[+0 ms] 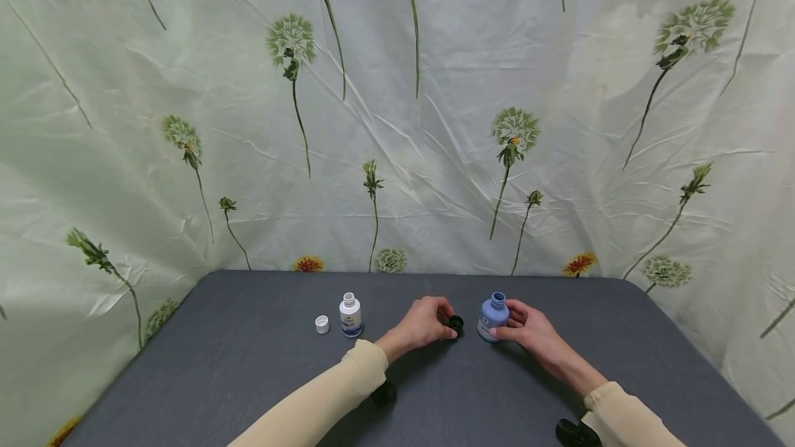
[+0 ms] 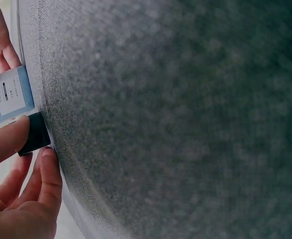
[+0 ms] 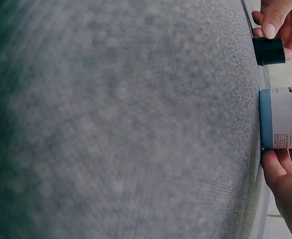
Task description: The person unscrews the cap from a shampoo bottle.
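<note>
In the head view a blue bottle (image 1: 493,323) stands upright on the dark table, its mouth uncovered. My right hand (image 1: 535,332) holds it from the right side, thumb at the front. Just left of the bottle, a black cap (image 1: 456,325) is pinched between the thumb and fingers of my left hand (image 1: 424,323). The left wrist view shows the cap (image 2: 35,133) at table level, apart from the labelled bottle (image 2: 9,97). In the right wrist view the bottle's base (image 3: 266,119) rests on the table, with fingers of the right hand (image 3: 287,186) against its side.
Left of my left hand stands a small white bottle (image 1: 350,316), uncapped, with a white cap (image 1: 321,324) lying beside it. The grey table (image 1: 261,364) ends at a hanging floral curtain (image 1: 435,192). Dark devices (image 1: 576,433) sit at both wrists.
</note>
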Available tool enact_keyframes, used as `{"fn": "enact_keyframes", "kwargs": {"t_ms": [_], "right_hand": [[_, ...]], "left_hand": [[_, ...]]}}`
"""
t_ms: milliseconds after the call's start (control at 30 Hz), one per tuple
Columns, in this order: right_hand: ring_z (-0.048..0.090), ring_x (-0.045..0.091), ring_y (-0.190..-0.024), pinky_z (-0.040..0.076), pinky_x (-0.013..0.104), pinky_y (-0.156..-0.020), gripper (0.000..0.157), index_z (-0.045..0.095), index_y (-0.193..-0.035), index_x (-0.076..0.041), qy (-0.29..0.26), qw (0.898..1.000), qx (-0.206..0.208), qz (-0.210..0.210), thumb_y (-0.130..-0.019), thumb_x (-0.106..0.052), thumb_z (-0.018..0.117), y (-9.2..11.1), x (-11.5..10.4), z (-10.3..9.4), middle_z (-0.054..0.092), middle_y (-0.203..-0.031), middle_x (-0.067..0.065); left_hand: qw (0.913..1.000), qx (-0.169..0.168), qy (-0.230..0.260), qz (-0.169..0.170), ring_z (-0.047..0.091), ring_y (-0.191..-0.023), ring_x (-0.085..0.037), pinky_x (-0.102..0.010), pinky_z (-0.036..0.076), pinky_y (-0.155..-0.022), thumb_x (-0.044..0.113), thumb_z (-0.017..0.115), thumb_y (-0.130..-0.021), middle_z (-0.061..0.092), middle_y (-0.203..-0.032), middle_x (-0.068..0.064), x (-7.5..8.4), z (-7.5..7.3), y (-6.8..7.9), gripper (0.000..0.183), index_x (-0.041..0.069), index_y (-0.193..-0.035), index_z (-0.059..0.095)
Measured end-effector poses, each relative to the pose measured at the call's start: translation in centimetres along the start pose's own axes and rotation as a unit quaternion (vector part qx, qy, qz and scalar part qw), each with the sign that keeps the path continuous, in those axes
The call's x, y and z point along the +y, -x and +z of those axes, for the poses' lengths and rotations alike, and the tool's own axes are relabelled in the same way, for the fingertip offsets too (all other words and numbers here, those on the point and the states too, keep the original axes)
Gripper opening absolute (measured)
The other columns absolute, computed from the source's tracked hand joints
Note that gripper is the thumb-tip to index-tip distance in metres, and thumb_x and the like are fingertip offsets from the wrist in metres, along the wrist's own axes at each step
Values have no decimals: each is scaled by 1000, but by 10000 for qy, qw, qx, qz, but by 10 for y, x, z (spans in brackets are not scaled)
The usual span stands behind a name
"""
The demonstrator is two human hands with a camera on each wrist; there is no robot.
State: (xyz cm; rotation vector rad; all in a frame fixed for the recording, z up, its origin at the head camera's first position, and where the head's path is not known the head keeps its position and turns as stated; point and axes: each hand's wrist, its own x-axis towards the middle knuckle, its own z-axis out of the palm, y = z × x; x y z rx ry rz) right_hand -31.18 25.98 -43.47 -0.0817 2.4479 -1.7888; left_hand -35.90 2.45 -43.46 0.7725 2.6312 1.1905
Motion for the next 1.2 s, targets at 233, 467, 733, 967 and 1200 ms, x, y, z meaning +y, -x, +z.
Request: {"fn": "enact_keyframes", "kwargs": {"t_ms": [233, 467, 733, 967, 1200], "right_hand": [[45, 41, -131, 42, 48, -102, 70, 39, -142, 9, 16, 10000, 32, -17, -86, -11, 76, 1, -1, 1, 47, -140, 29], [44, 42, -132, 41, 49, -103, 72, 37, -143, 9, 35, 10000, 2, 12, -85, -10, 76, 2, -1, 1, 46, -141, 30], [43, 42, -133, 42, 49, -102, 76, 35, -146, 6, 32, 10000, 28, -21, -85, -12, 77, 7, -2, -4, 44, -144, 29], [41, 39, -134, 39, 50, -104, 74, 36, -146, 2, 158, 9995, 265, -46, -87, -19, 75, 16, -8, -7, 43, -146, 24], [24, 43, -142, 26, 61, -109, 72, 29, -151, -3, 1127, 9883, 785, -668, -97, -34, 64, 33, -35, -2, 28, -155, 22]], "left_hand": [[9999, -11, 82, -71, 55, -71, -10, -28, 47, -65, 7, 81, -81, 62, -81, 5, -1, 1, 1, 21, 9, -97, 67], [9999, -67, 97, -25, 55, -73, -10, -29, 48, -68, 5, 82, -78, 61, -82, 4, -1, 1, 1, 27, 10, -100, 67], [9998, -7, 202, -70, 58, -74, -12, -30, 49, -66, 5, 82, -79, 64, -88, -1, -1, -3, 6, 30, 9, -104, 67], [9987, 360, 352, -60, 59, -75, -14, -32, 49, -65, 10, 79, -82, 64, -91, -4, 3, -13, 18, 29, 4, -107, 66], [9961, 871, 91, 85, 60, -90, -19, -37, 50, -73, 19, 70, -91, 64, -106, -5, 12, -32, 37, 25, 10, -114, 64]]}}
